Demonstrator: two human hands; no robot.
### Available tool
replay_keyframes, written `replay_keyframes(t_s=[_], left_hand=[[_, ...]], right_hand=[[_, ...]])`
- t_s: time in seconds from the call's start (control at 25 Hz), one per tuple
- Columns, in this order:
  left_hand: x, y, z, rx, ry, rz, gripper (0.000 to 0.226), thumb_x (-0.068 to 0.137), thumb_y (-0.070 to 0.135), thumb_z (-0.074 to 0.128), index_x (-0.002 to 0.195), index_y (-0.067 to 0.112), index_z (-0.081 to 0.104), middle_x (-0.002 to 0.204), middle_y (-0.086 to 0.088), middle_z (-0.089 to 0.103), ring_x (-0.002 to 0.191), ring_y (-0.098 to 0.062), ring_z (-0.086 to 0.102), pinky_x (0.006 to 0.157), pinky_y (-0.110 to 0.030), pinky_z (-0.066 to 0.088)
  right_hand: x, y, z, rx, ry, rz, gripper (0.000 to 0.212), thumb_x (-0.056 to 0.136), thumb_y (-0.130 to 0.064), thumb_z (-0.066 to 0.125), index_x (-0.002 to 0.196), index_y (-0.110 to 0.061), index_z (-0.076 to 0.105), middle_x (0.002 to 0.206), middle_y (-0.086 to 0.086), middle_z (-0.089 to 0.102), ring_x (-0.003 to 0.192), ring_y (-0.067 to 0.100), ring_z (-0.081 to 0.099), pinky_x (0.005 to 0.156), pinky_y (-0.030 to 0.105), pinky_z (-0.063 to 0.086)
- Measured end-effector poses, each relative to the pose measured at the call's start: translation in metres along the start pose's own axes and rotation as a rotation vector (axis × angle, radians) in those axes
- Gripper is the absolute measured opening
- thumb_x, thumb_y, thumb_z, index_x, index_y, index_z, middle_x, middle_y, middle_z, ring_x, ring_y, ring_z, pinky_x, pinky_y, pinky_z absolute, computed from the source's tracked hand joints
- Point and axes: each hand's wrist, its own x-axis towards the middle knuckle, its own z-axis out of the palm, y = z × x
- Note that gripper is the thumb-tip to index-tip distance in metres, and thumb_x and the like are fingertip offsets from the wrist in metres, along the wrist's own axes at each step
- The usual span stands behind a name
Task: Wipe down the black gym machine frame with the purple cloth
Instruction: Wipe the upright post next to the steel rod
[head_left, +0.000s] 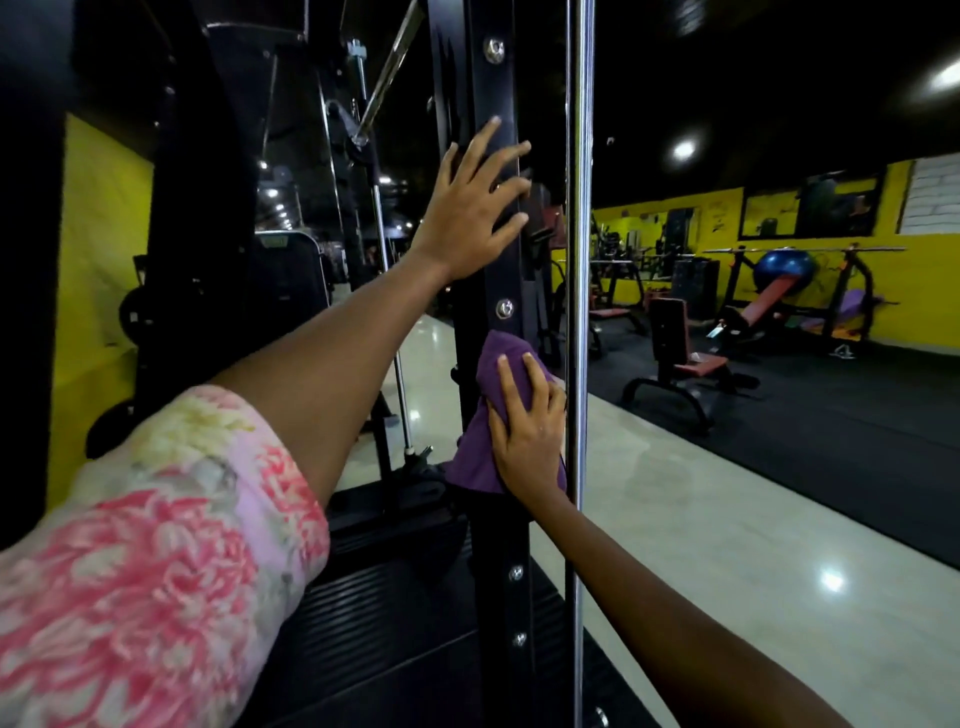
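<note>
The black gym machine frame (501, 249) is seen as a vertical upright running from the top centre of the frame down to the bottom centre. Its finish is black and glossy, and silver bolts (505, 308) are spaced along its face. A chrome guide rod (579, 312) stands just beside it on the right.

The purple cloth (485, 415) is located at centre frame, below the middle bolt, and is pressed against the upright. It is bunched and folded, a deep matte violet, with its lower part hanging loose on the left side of the upright.

The right hand (527, 431) is laid over the cloth with fingers extended upward and slightly curved; the cloth is pressed flat to the frame, and whether the thumb is wrapped round it cannot be told.

The left hand (470, 208) is placed higher on the upright, above centre, with fingers spread and straight and nothing gripped. A floral pink sleeve (156, 545) fills the lower left.

A padded bench (680, 358) and a blue exercise ball (784, 265) are visible at right, before a yellow wall (924, 291).
</note>
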Motion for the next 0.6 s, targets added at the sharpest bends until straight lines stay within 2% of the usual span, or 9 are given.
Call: replay_keyframes(t_s=[0.12, 0.24, 0.36, 0.48, 0.6], left_hand=[[0.000, 0.000, -0.005, 0.012, -0.045, -0.034, 0.040, 0.093, 0.042, 0.042, 0.116, 0.015, 0.059, 0.152, -0.002, 0.032, 0.147, -0.031, 0.008, 0.113, -0.057, 0.012], [0.002, 0.002, -0.008, 0.020, -0.069, -0.046, 0.043, 0.094, 0.045, 0.039, 0.118, 0.015, 0.058, 0.153, -0.003, 0.030, 0.147, -0.030, 0.007, 0.113, -0.056, 0.012], [-0.002, 0.001, -0.004, 0.014, -0.063, -0.023, 0.046, 0.094, 0.048, 0.037, 0.119, 0.015, 0.058, 0.154, -0.003, 0.030, 0.147, -0.030, 0.006, 0.114, -0.057, 0.011], [0.001, 0.001, -0.010, 0.030, -0.073, -0.010, 0.046, 0.094, 0.048, 0.039, 0.122, 0.015, 0.056, 0.155, -0.004, 0.027, 0.147, -0.030, 0.003, 0.114, -0.058, 0.008], [-0.006, 0.014, -0.012, 0.169, -0.152, -0.001, 0.044, 0.098, 0.041, 0.037, 0.127, 0.012, 0.053, 0.158, -0.006, 0.020, 0.147, -0.032, -0.002, 0.113, -0.059, -0.006]], right_hand=[[-0.011, 0.004, -0.001, 0.056, 0.023, 0.065, 0.048, 0.093, -0.029, 0.044, 0.138, -0.018, 0.035, 0.139, 0.018, 0.037, 0.109, 0.029, 0.040, 0.085, 0.044, 0.048], [0.019, -0.006, 0.000, 0.031, 0.075, 0.101, 0.048, 0.092, -0.028, 0.044, 0.138, -0.017, 0.035, 0.133, 0.026, 0.046, 0.107, 0.029, 0.041, 0.084, 0.046, 0.049], [0.031, -0.016, 0.010, -0.069, 0.127, 0.155, 0.049, 0.093, -0.031, 0.043, 0.139, -0.019, 0.035, 0.137, 0.019, 0.042, 0.108, 0.030, 0.041, 0.083, 0.050, 0.050], [-0.009, -0.019, 0.018, -0.174, 0.098, 0.126, 0.049, 0.093, -0.037, 0.041, 0.139, -0.022, 0.035, 0.141, 0.010, 0.031, 0.111, 0.033, 0.039, 0.084, 0.052, 0.047], [-0.042, -0.012, 0.015, -0.127, 0.054, 0.126, 0.047, 0.094, -0.034, 0.043, 0.138, -0.022, 0.036, 0.142, 0.010, 0.032, 0.113, 0.033, 0.038, 0.087, 0.052, 0.046]])
